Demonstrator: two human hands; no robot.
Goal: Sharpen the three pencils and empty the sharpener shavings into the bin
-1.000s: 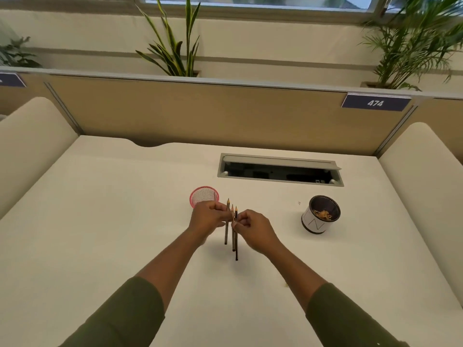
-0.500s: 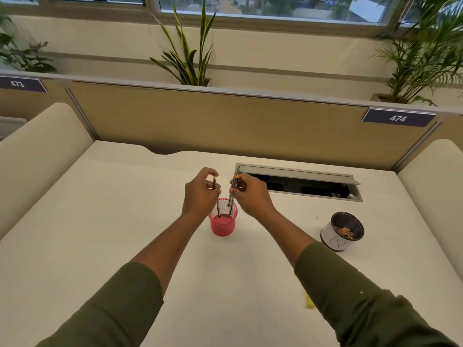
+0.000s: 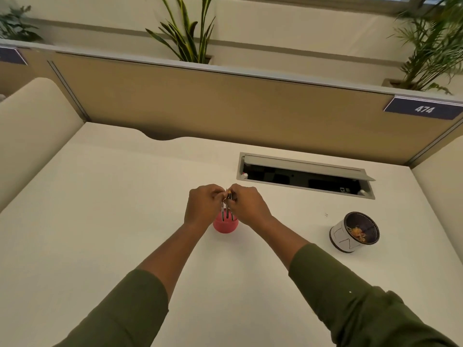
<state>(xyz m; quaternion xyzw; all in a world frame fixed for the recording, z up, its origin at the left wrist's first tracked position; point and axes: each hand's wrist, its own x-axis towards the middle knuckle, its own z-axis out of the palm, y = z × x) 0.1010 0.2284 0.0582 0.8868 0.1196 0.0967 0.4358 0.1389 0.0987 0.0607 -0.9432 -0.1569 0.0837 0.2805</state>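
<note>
White worktop (image 3: 100,221) — two hands meet in the middle. The left hand (image 3: 203,206) and the right hand (image 3: 246,205) both pinch the tops of the pencils (image 3: 227,209) with curled fingers. The pencils stand upright in a pink cup (image 3: 225,225). Off to the right sits the bin (image 3: 354,232) — shavings lie inside.

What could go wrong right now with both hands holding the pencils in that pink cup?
1. Both hands grip the pencils above the small pink cup; a sideways tug could likely tip it.
2. The bin stands tilted with shavings inside; a bump from the right sleeve might spill them onto the desk.
</note>
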